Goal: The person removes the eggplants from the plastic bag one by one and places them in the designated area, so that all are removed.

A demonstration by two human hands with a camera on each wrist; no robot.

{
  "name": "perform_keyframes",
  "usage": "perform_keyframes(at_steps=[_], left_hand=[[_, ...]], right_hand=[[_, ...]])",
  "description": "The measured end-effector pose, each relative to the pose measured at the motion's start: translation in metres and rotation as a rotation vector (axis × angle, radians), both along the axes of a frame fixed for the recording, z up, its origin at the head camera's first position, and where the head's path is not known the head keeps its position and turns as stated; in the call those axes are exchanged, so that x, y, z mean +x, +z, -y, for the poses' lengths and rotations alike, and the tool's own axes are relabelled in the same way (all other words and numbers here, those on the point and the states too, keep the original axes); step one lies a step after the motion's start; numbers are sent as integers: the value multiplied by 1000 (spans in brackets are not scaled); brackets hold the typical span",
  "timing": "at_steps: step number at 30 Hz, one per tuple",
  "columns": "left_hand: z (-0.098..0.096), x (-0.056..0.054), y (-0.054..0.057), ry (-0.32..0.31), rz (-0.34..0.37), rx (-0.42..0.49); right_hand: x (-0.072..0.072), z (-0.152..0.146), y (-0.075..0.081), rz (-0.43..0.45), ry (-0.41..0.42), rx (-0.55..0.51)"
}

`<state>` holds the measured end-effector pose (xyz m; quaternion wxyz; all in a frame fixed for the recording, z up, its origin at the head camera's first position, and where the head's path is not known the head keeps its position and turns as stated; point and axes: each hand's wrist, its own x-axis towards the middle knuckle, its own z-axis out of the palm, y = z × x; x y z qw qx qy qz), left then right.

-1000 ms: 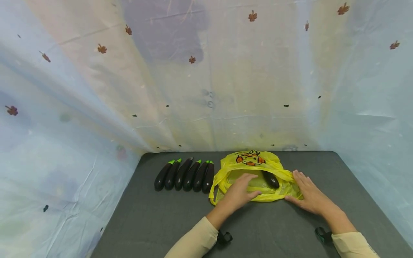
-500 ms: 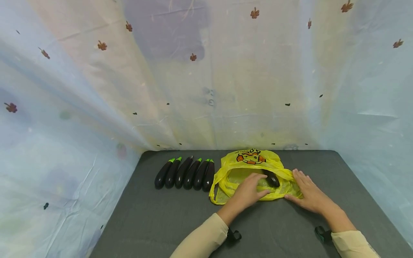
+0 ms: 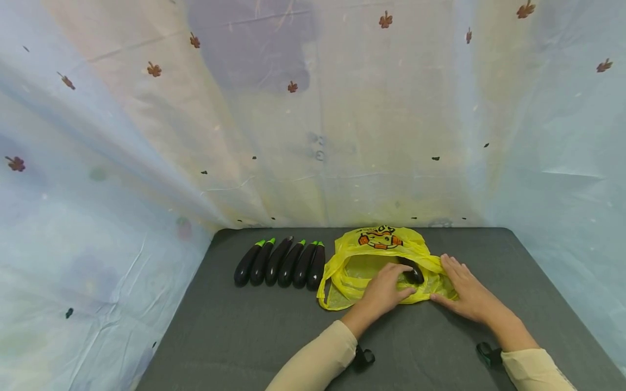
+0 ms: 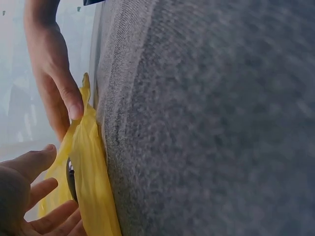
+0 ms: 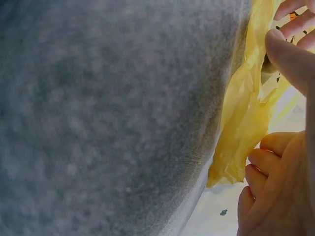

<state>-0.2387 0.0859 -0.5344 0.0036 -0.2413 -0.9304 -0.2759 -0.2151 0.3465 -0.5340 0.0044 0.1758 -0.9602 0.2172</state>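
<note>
A yellow plastic bag with an orange-and-black print lies on its side, its mouth facing me. Inside it, at the right, is a dark glossy eggplant. My left hand reaches into the mouth with thumb and fingers apart; its fingertips are beside the eggplant, and contact cannot be told. In the left wrist view, the eggplant is mostly hidden by the bag. Against the bag's right edge, my right hand rests with straight fingers, its thumb spread toward the front rim. Several more eggplants lie left of the bag.
The eggplants form a slanted row, with mostly green stem ends toward the back. A dark grey table bears everything. Patterned plastic sheeting hangs behind and at the sides. A black strap is on the left wrist.
My left hand has moved right within the bag's mouth, closer to the eggplant inside. The right hand stays almost still at the bag's right edge. The row of eggplants is unchanged.
</note>
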Motion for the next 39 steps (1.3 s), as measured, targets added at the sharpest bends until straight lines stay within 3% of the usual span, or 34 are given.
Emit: perform_keyframes(at_steps=[15, 31, 39], left_hand=[[-14, -5, -3, 12, 18, -3], [-18, -10, -6, 36, 35, -66], [-17, -9, -4, 44, 38, -42]], right_hand=[[-1, 0, -2, 32, -13, 0], [-2, -1, -3, 26, -19, 5], [-2, -1, -3, 27, -23, 12]])
